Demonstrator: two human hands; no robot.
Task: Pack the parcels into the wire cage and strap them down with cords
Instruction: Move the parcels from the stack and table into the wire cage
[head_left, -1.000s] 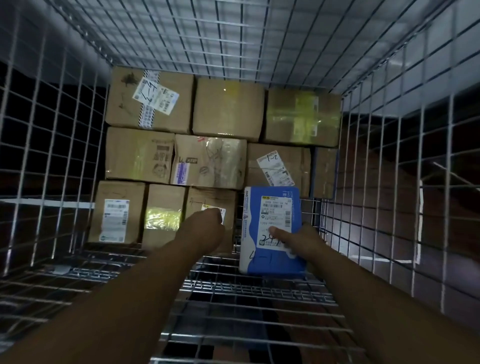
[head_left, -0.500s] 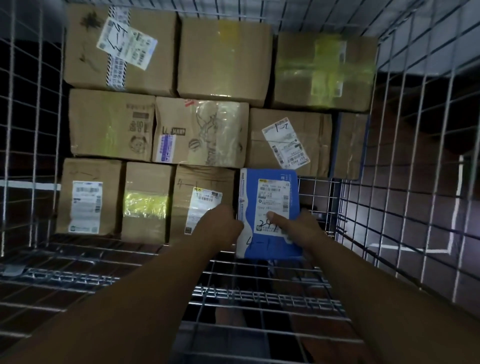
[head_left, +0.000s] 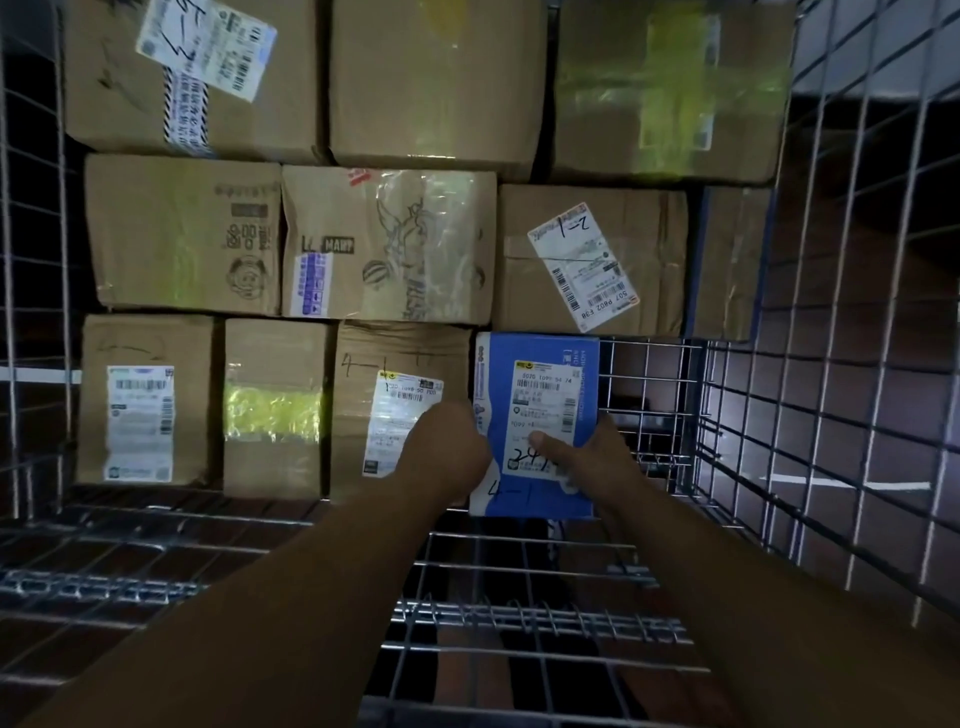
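Blue parcel (head_left: 535, 374) stood upright in bottom row of wire cage (head_left: 519, 621); just right of brown carton (head_left: 363, 358); below labelled carton (head_left: 649, 249) | left hand (head_left: 447, 452) curled on its left edge | right hand (head_left: 597, 462) gripped its right edge, thumb on label

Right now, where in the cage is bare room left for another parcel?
Free: the gap between the blue parcel and the right cage wall, under the box marked 1-2; also the wire floor in front. Left of the blue parcel, three brown boxes stand packed tight.
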